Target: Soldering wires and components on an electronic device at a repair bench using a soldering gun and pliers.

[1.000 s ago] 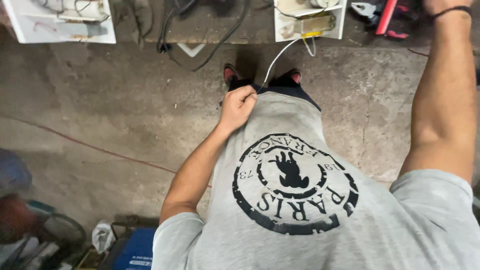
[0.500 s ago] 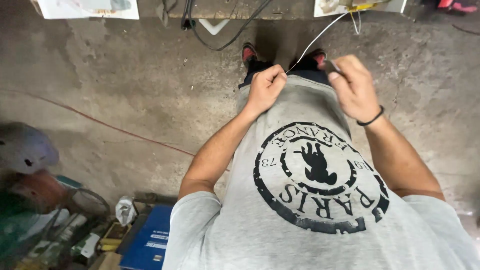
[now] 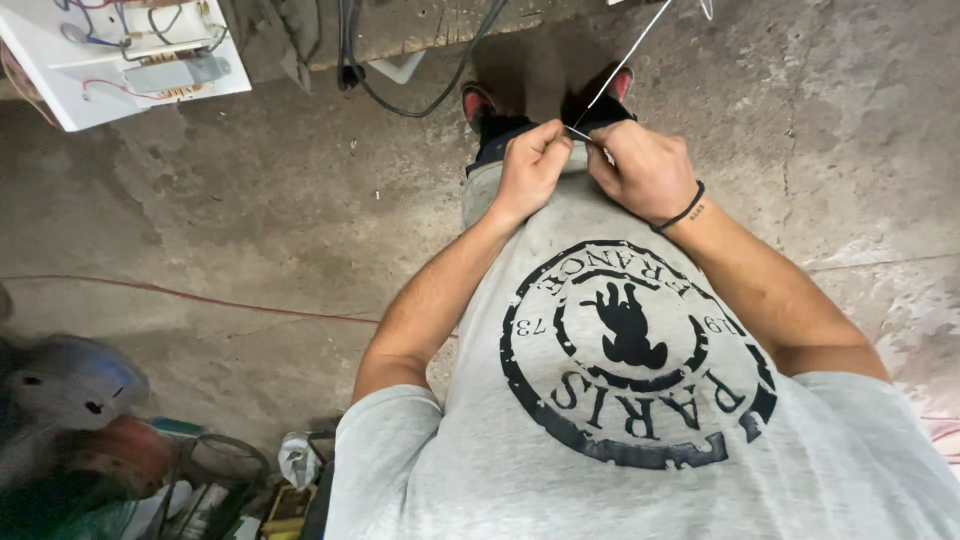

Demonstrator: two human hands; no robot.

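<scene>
Both my hands meet in front of my waist, over the hem of my grey printed shirt [image 3: 620, 400]. My left hand [image 3: 530, 165] pinches the end of a thin white wire [image 3: 625, 58]. That wire runs up and to the right, out of the top of the view. My right hand [image 3: 645, 170], with a black band on the wrist, is closed on a small dark tool at the same wire end; the tool is mostly hidden by the fingers. My shoes [image 3: 480, 105] stand on the concrete floor [image 3: 300, 230] below.
A white open electrical panel with coloured wiring [image 3: 130, 50] lies at the top left. Black cables [image 3: 400, 90] loop beside it. A thin red cord [image 3: 200, 297] crosses the floor. Blurred clutter and a round grey object [image 3: 70, 385] fill the bottom left corner.
My right arm came down from the upper right and joined my left hand at the wire end. The view has shifted, with the panels sliding toward the top edge.
</scene>
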